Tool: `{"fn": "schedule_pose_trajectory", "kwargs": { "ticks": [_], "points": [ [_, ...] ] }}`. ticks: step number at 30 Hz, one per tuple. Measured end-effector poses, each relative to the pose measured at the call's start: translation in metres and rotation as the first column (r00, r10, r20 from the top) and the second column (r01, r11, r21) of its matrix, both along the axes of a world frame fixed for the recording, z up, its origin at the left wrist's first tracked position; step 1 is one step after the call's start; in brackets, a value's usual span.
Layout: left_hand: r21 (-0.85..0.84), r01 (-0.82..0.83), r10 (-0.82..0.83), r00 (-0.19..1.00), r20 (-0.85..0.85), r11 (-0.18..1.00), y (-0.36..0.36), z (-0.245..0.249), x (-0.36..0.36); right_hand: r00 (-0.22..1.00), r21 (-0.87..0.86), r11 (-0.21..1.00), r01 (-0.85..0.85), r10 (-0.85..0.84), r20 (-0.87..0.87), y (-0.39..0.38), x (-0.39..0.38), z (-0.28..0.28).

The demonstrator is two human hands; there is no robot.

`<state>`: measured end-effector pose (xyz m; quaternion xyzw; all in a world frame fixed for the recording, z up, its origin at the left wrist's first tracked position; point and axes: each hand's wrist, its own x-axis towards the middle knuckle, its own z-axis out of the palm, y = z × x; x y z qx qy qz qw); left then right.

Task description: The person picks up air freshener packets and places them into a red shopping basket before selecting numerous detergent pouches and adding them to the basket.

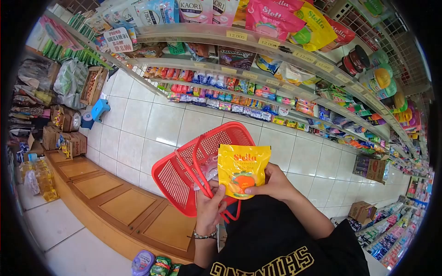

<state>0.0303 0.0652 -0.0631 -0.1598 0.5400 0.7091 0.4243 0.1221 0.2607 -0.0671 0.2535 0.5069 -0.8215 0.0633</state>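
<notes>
Both of my hands grip a yellow Stella air freshener pouch (235, 162), its orange-fruit front turned up toward me. My left hand (209, 209) pinches the lower left edge with the thumb, and a handle of the red shopping basket (168, 172) runs by that hand. Around the pouch's right side and bottom corner, my right hand (271, 184) is closed, thumb on the front. The basket hangs tilted behind the pouch. Some clear plastic packaging (209, 170) shows inside it, partly hidden by the handles and the pouch.
Store shelves (294, 57) curve across the top and right, with pink and yellow Stella pouches (317, 27) on the upper level. A wooden cabinet (115, 188) runs along the left. A blue stool (100, 109) and cardboard boxes (361, 211) stand on the tiled floor.
</notes>
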Motion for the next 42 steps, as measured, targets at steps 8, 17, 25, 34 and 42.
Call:
{"fn": "schedule_pose_trajectory", "kwargs": {
  "ticks": [8,17,25,34,42],
  "points": [
    [0.019,0.043,-0.043,0.998,0.048,0.999,-0.007,-0.033,-0.012,0.996,0.034,0.997,-0.067,0.065,0.054,0.002,-0.017,-0.012],
    [0.086,0.143,-0.147,0.988,0.044,0.986,-0.011,-0.022,-0.021,0.991,0.236,0.971,0.027,0.006,-0.137,0.044,-0.025,0.003],
    [0.121,0.059,-0.052,0.997,-0.063,0.991,-0.029,0.004,-0.017,0.917,0.917,-0.051,0.397,-0.021,-0.398,0.126,-0.078,0.107],
    [0.086,-0.135,0.146,0.978,-0.146,0.987,-0.048,0.025,0.003,0.968,0.794,-0.554,0.25,0.146,-0.203,0.233,-0.191,0.151],
    [0.105,-0.206,0.225,0.947,-0.23,0.973,-0.062,0.026,0.009,0.994,0.881,-0.47,-0.051,0.057,0.088,0.247,-0.212,0.168]
  ]
}}
